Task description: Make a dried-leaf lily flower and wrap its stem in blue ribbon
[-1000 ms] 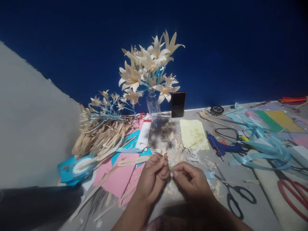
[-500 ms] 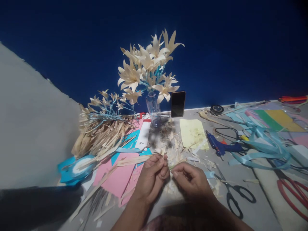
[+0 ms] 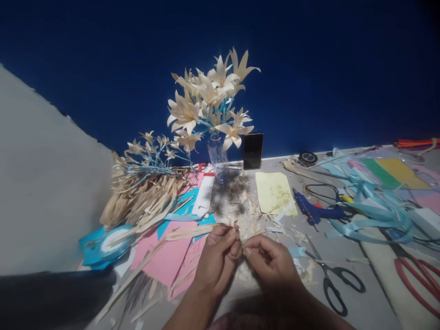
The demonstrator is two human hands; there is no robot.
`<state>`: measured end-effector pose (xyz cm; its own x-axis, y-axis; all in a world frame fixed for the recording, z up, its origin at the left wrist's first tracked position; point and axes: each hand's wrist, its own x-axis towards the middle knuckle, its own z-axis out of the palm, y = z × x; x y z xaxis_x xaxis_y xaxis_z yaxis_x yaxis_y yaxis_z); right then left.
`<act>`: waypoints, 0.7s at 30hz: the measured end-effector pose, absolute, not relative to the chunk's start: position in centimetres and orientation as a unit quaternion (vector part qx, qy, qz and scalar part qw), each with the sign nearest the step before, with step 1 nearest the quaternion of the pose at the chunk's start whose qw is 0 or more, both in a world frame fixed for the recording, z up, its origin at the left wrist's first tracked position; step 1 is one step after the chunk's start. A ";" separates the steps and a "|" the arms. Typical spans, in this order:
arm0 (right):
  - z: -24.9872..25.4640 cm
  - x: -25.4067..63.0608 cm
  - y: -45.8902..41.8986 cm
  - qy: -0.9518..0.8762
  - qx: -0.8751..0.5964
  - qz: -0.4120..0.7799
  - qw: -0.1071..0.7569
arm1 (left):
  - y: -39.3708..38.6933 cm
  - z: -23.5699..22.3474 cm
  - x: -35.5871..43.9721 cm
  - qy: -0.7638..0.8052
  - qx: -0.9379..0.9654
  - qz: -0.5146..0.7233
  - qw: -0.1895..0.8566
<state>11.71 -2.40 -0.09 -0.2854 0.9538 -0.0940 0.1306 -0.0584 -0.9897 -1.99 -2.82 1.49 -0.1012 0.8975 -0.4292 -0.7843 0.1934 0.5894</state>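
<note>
My left hand [image 3: 220, 252] is closed, thumb pressed to the fingers, low in the middle of the view. My right hand [image 3: 270, 261] is closed in a pinch just beside it, fingertips almost meeting the left ones. Whatever they pinch is too small and covered to name. A pale pointed husk piece [image 3: 233, 219] shows right above the left fingertips; whether it is held or lies behind, I cannot tell. Beyond the hands, pale dried-husk scraps [image 3: 252, 213] litter the table. Black-handled scissors [image 3: 332, 275] lie right of my right hand.
A clear vase [image 3: 218, 160] holds cream husk flowers [image 3: 209, 91]. Near it stand a phone [image 3: 253, 151] and a yellow sheet [image 3: 275, 192]. Rightward lie a blue glue gun [image 3: 314, 208], blue ribbon [image 3: 374, 220] and red-handled scissors [image 3: 417, 279]. Pink paper [image 3: 168, 254] and husks [image 3: 144, 197] lie left.
My right fingertips have drawn slightly closer to my left hand. The whole view has shifted a little; the other things stay where they were.
</note>
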 end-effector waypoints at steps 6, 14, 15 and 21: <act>0.0 11.4 -2.8 -0.565 -0.472 0.560 0.380 | -2.9 1.4 -1.9 0.392 0.085 0.618 0.677; -0.3 11.7 -2.7 -0.589 -0.474 0.537 0.374 | -3.0 1.7 -2.0 0.391 0.096 0.623 0.671; -0.4 11.7 -2.6 -0.595 -0.472 0.536 0.368 | -3.0 1.8 -2.1 0.390 0.095 0.630 0.665; -0.6 11.7 -2.7 -0.597 -0.472 0.526 0.379 | -3.3 2.0 -1.9 0.405 0.122 0.649 0.633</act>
